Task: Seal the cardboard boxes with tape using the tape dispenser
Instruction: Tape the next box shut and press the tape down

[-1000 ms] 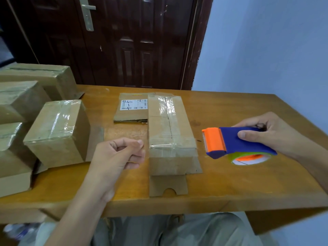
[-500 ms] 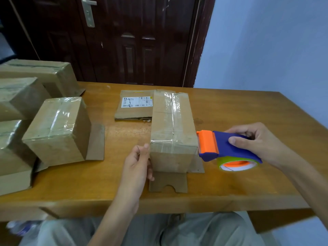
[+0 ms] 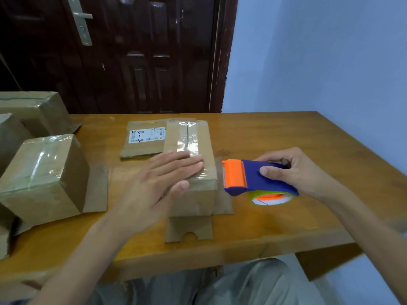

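A long cardboard box (image 3: 198, 137) with clear tape along its top seam lies in the middle of the wooden table (image 3: 286, 142). Its side flaps lie flat on the table. My left hand (image 3: 160, 179) rests flat on the near end of the box top, fingers straight. Just right of the box, my right hand (image 3: 293, 170) grips the blue and orange tape dispenser (image 3: 246, 177), its orange head almost touching the box's right side. The tape roll under the dispenser sits on the table.
A taped square box (image 3: 46, 172) stands at the left, with several more cardboard boxes (image 3: 37, 111) behind and beside it. A dark door (image 3: 136, 53) is behind the table and a blue wall (image 3: 319, 62) to the right.
My left hand rose from the box's left side and now lies flat on its top. My right hand brought the dispenser leftward close to the box.
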